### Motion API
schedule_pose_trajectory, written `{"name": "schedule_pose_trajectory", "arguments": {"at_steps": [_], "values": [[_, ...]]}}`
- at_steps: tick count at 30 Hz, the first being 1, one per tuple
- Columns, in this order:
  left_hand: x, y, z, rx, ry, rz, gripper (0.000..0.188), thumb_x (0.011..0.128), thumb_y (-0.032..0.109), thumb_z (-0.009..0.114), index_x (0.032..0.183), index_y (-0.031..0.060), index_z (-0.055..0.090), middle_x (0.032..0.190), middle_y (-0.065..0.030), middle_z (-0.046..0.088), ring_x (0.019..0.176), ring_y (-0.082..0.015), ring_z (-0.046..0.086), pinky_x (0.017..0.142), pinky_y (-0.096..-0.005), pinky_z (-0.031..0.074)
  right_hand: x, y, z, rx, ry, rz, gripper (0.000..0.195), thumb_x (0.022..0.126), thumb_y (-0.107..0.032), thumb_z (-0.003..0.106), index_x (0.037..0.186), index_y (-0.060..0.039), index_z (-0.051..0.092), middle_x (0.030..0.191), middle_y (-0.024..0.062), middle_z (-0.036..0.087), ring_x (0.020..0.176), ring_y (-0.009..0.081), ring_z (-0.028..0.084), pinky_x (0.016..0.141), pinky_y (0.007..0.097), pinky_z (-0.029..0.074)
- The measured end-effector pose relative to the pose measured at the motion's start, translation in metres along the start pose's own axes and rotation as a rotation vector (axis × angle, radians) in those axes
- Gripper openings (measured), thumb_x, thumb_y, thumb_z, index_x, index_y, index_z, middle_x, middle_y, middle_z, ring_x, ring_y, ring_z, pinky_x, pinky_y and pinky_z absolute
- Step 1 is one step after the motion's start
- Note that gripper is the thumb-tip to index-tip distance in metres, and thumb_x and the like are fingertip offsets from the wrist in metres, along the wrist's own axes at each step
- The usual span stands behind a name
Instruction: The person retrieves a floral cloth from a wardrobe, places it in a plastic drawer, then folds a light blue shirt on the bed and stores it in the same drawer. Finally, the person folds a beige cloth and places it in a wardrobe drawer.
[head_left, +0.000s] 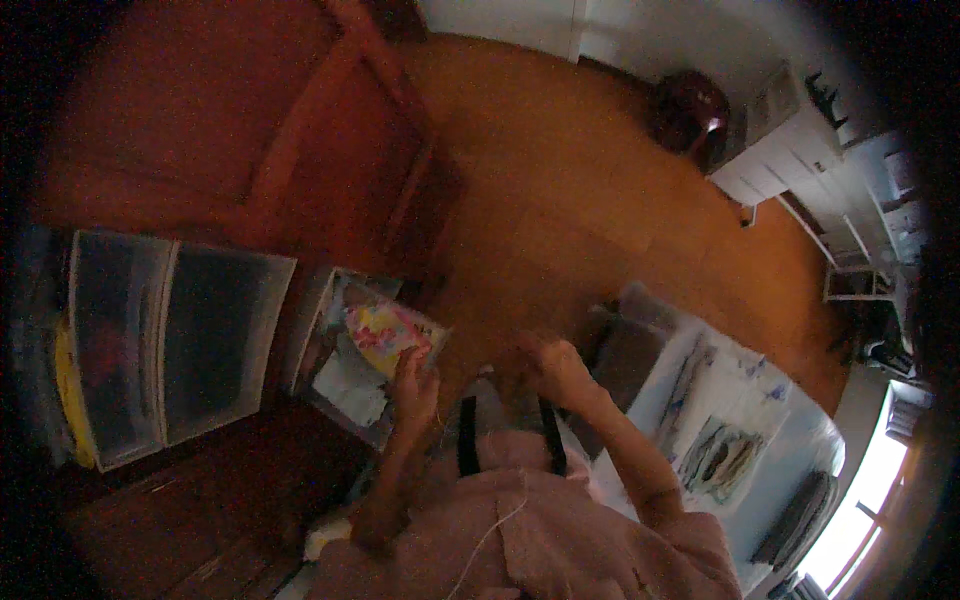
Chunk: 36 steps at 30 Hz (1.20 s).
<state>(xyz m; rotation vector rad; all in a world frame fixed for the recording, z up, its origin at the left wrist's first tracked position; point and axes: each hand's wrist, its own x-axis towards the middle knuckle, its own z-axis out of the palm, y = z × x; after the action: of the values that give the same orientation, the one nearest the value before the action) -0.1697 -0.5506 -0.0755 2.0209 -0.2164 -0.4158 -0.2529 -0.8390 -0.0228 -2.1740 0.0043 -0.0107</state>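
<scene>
At the near side of an open drawer (305, 352), my left hand (416, 382) rests against its rim or the floral cloth (382, 330); the dim, blurred picture does not settle which. That cloth is yellow, pink and white. Beside it in the drawer lies a pale folded cloth (349, 386). My right hand (559, 371) is in front of my body, above the floor, with its fingers bent and blurred. Whether it holds anything cannot be made out.
Left of the drawer stand clear panels with white frames (171, 345). A reddish-brown wooden cabinet (330, 150) rises behind. To the right, a pale-covered surface (795, 442) bears folded cloths (720, 457). Farther off are a dark round object (690, 112) and a white cabinet (780, 150).
</scene>
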Motion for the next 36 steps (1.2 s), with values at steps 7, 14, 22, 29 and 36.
{"name": "schedule_pose_trajectory", "arguments": {"at_steps": [7,14,22,29,36], "values": [[0.123,0.071,0.072,-0.003,0.029,0.207,0.035,0.092,0.0,0.062,0.127,0.0033,0.058,0.134,-0.0111,0.055,0.11,-0.0225,0.061,0.088,-0.0357,0.054,0.074,0.035,-0.107,0.176,0.087,0.076,0.024,0.095,-0.014,0.062,0.115,0.0001,0.064,0.109,0.025,0.067,0.1,0.0469,0.064,0.084,0.0455,0.053],[0.337,0.156,0.124,0.056,0.029,0.369,0.037,0.09,-0.004,0.063,0.126,0.0057,0.059,0.123,-0.0109,0.063,0.098,-0.022,0.065,0.086,-0.0338,0.055,0.2,0.126,-0.23,0.12,0.24,0.246,0.025,0.1,-0.015,0.059,0.122,-0.0046,0.065,0.119,0.0208,0.07,0.109,0.0345,0.069,0.09,0.041,0.055],[0.527,0.287,0.116,-0.013,0.115,0.587,0.032,0.101,0.015,0.06,0.131,0.0061,0.059,0.132,-0.0108,0.061,0.11,-0.0237,0.064,0.093,-0.0367,0.054,0.388,0.202,-0.309,0.068,0.259,0.27,0.024,0.104,-0.019,0.059,0.116,0.0002,0.068,0.108,0.0143,0.073,0.102,0.0213,0.069,0.087,0.0335,0.054],[0.651,0.301,0.067,0.051,0.299,0.389,0.034,0.1,0.015,0.061,0.132,0.0047,0.058,0.131,-0.012,0.062,0.117,-0.0266,0.063,0.102,-0.0384,0.05,0.606,0.258,-0.338,0.175,0.009,0.153,0.027,0.104,-0.02,0.06,0.119,0.0014,0.068,0.11,0.011,0.073,0.102,0.0195,0.068,0.087,0.0324,0.054],[0.74,0.327,-0.014,0.094,0.685,0.173,0.029,0.1,0.009,0.061,0.128,0.0065,0.06,0.129,-0.0117,0.063,0.116,-0.0249,0.062,0.102,-0.0379,0.051,0.895,0.231,-0.313,0.201,-0.285,-0.134,0.033,0.104,-0.023,0.059,0.129,-0.0005,0.061,0.123,0.0134,0.067,0.111,0.0224,0.064,0.094,0.0346,0.051]]}}
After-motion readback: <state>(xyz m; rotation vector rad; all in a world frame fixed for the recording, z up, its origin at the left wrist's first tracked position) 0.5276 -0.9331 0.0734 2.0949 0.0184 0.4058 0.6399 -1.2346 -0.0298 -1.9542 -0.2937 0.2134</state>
